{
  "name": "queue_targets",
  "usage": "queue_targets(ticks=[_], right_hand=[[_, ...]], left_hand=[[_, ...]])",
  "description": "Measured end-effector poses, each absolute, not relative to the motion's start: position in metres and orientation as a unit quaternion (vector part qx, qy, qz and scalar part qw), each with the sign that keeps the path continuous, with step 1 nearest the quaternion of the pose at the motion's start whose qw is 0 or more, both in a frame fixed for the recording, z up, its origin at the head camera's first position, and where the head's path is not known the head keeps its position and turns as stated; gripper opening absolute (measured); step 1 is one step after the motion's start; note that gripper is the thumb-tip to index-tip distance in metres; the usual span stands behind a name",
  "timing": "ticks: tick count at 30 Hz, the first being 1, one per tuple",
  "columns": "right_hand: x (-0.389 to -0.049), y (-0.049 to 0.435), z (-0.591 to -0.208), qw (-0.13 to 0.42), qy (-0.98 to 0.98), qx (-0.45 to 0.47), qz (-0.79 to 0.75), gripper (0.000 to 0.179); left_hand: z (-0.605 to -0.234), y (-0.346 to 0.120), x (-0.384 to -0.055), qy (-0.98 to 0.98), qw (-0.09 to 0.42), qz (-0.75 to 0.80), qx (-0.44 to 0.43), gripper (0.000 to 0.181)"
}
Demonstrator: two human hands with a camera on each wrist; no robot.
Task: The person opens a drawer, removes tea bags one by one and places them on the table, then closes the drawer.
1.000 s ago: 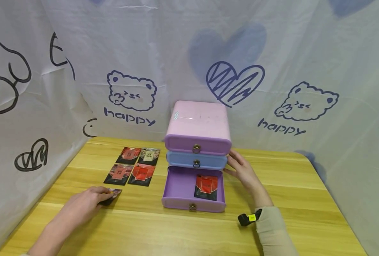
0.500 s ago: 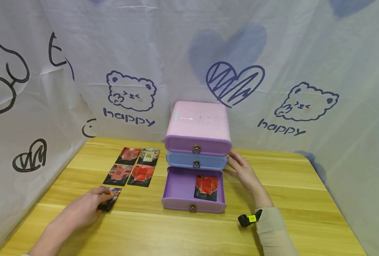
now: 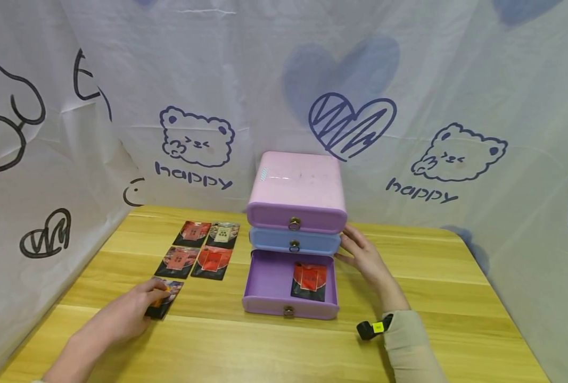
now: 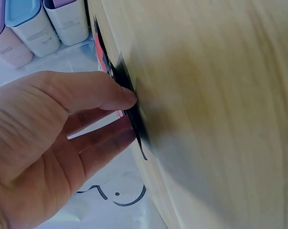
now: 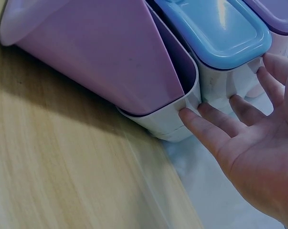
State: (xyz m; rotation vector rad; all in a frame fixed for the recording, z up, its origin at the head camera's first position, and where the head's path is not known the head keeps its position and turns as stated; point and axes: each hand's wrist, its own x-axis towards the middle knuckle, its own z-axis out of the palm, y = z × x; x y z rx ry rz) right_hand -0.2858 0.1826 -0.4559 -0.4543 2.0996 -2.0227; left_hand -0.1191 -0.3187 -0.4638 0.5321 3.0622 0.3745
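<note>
My left hand [image 3: 125,308] holds a dark sachet [image 3: 172,291] with a colourful print by its left side, down at the table. In the left wrist view, thumb and fingers grip the edges of this thin black sachet [image 4: 140,128]. My right hand [image 3: 367,258] rests with extended fingers against the right side of a three-drawer box [image 3: 298,181], fingertips on its white wall in the right wrist view. The bottom purple drawer [image 3: 268,276] is pulled out, and a red and black sachet [image 3: 309,280] lies in it. Above it the blue drawer [image 3: 269,238] is closed.
Several red, black and cream sachets [image 3: 212,261] lie in two rows on the wooden table [image 3: 245,351], between the left hand and the box. Behind the table hangs a white cloth [image 3: 274,80] with printed hearts and bears. A black strap device [image 3: 372,328] sits on the right wrist.
The sachet under my left hand was tilted and has come down flat to the table in line with the left column of sachets. My right hand and the drawer box have stayed put.
</note>
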Motion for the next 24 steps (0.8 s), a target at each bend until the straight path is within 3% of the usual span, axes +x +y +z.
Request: queue_targets(ticks=[15, 19, 24], right_hand=[[-0.286, 0.183, -0.457, 0.099, 0.71, -0.155, -0.679, 0.059], [-0.286, 0.183, -0.457, 0.098, 0.712, -0.155, -0.678, 0.06], [-0.285, 0.184, -0.456, 0.095, 0.714, -0.157, -0.676, 0.061]], left_hand=[[-0.46, -0.317, -0.113, 0.98, -0.004, 0.115, 0.161, 0.066], [-0.457, -0.315, -0.112, 0.981, -0.031, 0.112, 0.157, 0.064], [-0.45, -0.304, -0.114, 0.976, -0.106, 0.112, 0.156, 0.053]])
